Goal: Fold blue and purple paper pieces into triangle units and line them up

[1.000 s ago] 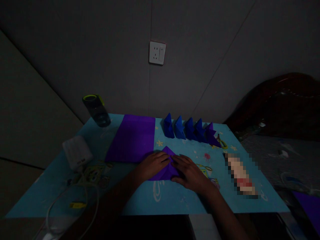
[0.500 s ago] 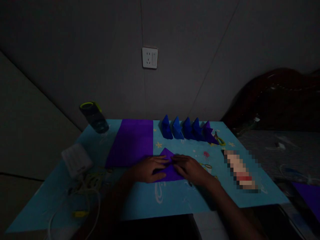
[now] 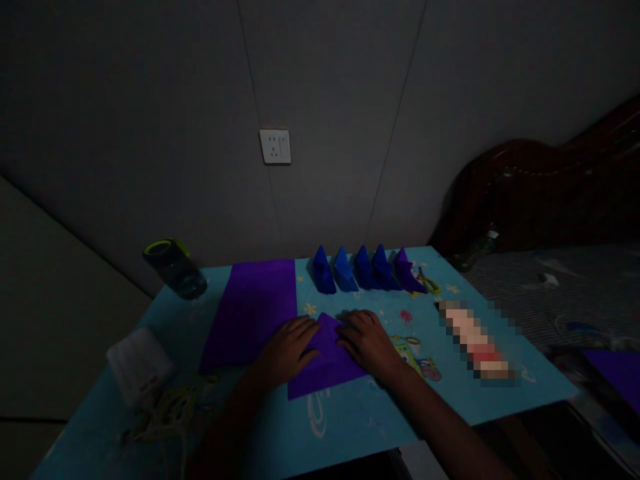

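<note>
As the fingertips of the two hands draw apart, more of the folded purple sheet [image 3: 327,368] comes into view, including its central seam and its near left corner. The sheet lies on the blue tabletop [image 3: 360,427] before the person, its peak pointing to 12 o'clock and its broad edge facing 6 o'clock. The left hand [image 3: 286,350] rests at the sheet's 9 o'clock side, opened out rather than gripping, with the fingers laid on the paper and the thumb held away from them. The right hand [image 3: 369,341] bends its fingers over the 2 o'clock slope; whether it also pinches the edge from beneath cannot be told. The wider spacing of the hands suggests smoothing or squaring of a fold, with the piece seemingly only part-folded. At 1 o'clock from the sheet, well apart from it, stand five pointed paper pieces [image 3: 365,273]; at 10 o'clock, beyond the left hand, lies a large purple sheet [image 3: 253,307], flat and uncreased so far as the dim light shows. The common drift of these surroundings reflects camera motion, not handling.
</note>
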Demonstrator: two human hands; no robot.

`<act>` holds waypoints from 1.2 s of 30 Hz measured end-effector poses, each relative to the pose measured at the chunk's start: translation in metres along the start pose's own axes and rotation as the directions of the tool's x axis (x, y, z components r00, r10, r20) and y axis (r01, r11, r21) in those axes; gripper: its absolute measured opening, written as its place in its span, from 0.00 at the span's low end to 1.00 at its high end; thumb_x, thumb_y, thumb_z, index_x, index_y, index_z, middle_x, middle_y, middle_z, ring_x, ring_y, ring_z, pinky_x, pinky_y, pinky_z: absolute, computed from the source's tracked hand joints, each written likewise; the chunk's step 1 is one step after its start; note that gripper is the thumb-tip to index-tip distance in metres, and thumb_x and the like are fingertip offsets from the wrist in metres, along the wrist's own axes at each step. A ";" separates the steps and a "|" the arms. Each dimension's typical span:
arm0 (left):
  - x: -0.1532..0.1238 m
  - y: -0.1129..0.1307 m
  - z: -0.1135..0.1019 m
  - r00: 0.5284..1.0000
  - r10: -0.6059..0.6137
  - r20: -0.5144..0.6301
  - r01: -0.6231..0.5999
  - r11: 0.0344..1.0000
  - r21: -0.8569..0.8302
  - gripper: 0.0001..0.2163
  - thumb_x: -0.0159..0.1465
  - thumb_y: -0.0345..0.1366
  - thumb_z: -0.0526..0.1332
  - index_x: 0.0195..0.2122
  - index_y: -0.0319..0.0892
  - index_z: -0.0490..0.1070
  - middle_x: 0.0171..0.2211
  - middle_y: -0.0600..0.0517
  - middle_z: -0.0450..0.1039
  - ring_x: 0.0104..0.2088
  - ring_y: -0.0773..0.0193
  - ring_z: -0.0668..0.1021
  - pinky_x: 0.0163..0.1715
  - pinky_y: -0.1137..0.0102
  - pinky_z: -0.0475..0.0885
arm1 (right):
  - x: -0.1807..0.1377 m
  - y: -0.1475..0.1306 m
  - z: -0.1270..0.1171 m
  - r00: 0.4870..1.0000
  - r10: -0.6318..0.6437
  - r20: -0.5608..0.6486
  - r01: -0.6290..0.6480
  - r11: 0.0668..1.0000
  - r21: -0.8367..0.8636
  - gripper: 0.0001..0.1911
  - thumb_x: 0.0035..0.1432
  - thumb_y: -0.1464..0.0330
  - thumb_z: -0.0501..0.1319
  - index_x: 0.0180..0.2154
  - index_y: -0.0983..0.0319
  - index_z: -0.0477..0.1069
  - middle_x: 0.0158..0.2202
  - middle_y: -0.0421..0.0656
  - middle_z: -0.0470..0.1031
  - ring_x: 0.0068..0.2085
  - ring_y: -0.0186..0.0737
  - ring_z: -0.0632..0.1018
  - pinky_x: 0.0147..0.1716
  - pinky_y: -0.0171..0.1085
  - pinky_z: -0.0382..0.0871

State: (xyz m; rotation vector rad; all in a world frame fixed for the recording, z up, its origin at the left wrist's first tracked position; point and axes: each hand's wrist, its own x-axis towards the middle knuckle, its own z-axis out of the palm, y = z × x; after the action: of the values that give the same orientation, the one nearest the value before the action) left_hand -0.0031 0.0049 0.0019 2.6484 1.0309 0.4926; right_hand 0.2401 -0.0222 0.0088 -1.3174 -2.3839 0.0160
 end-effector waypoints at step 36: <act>0.014 0.017 -0.008 0.797 -0.598 -0.086 0.307 0.523 -0.795 0.21 0.53 0.39 0.68 0.49 0.44 0.72 0.45 0.47 0.78 0.46 0.54 0.79 0.47 0.59 0.75 | -0.005 0.018 -0.014 0.718 0.693 0.070 -0.324 0.243 0.915 0.19 0.48 0.59 0.71 0.40 0.61 0.75 0.35 0.42 0.75 0.36 0.41 0.75 0.35 0.38 0.69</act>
State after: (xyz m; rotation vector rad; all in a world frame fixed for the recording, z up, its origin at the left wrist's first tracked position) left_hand 0.0133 0.0029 0.0185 1.4770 1.2211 1.0264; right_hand 0.2616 -0.0190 0.0160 -1.2754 -1.0890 1.0232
